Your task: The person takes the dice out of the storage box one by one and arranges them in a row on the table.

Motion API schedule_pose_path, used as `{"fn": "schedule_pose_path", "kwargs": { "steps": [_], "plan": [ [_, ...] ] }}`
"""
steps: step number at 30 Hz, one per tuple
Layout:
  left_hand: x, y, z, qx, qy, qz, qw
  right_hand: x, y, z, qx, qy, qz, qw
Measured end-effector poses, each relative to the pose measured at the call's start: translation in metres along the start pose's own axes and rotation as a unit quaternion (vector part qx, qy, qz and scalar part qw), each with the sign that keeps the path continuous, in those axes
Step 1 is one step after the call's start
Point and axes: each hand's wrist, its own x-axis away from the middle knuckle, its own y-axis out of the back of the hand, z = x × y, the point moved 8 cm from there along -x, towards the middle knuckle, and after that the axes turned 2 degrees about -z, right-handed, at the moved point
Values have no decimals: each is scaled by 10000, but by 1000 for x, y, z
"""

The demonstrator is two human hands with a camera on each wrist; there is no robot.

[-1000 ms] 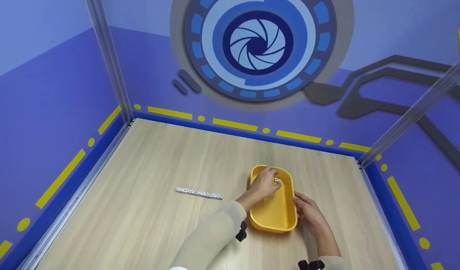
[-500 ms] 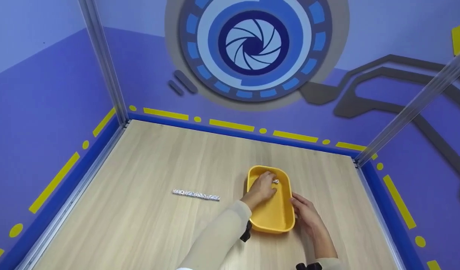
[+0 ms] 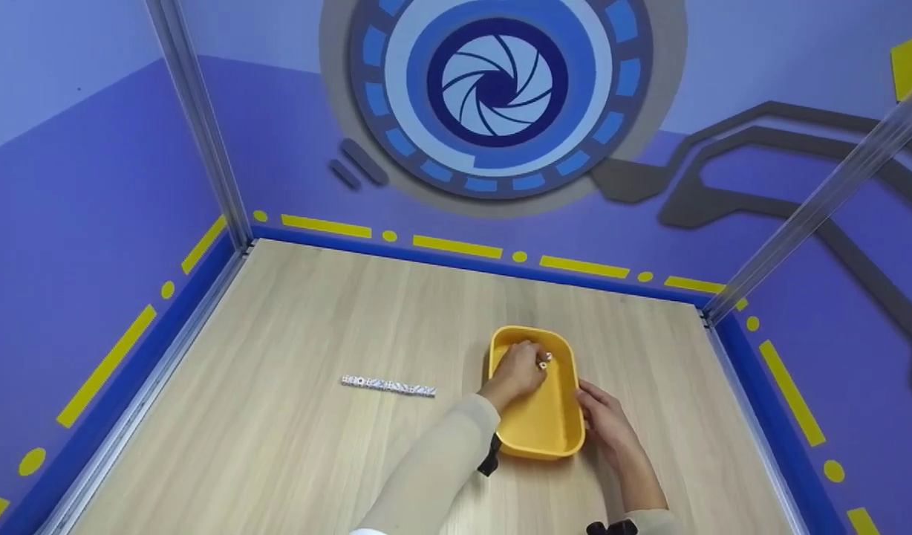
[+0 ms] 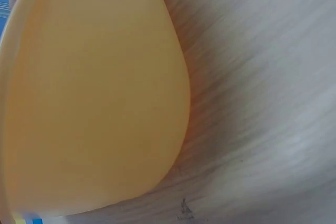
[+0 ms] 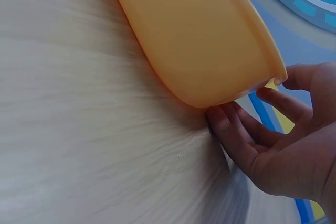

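In the head view, my left hand (image 3: 520, 369) reaches into a yellow plastic bin (image 3: 539, 452), fingers bent together near its far right part. Its fingertips pinch a small white die (image 3: 543, 365); a second die (image 3: 549, 357) lies just beyond. My right hand (image 3: 610, 421) is at the bin's outer right side. The right wrist view has the right hand (image 5: 289, 140) with fingertips against the outside wall of the bin (image 5: 199, 40), one at the rim and others low by the table. The left wrist view shows just the bin's outer wall (image 4: 100, 93); the left fingers are hidden there.
A straight row of white dice with dark marks (image 3: 389, 386) lies on the wooden table (image 3: 307, 319), left of the bin. Blue-purple panels (image 3: 278, 134) with yellow dashes enclose the table at the back and sides.
The left thumb and fingers, spread apart beside the dice half a second ago, have come together on one die. The right hand stays at the bin's side. The view shifted slightly.
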Motion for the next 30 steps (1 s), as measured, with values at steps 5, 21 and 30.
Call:
{"fn": "schedule_pose_path", "kwargs": {
  "steps": [5, 21, 30],
  "plan": [
    [1, 0, 1, -110, 29, 5, 9999, -1, 1, -1, 33, -1, -56, 10000],
    [-1, -6, -2, -516, -253, 121, 9983, -1, 1, -4, 20, -106, -116, 9999],
    [-1, -6, -2, -231, -163, 153, 9995, 1, -1, -4, -33, -61, -46, 10000]
  ]
}}
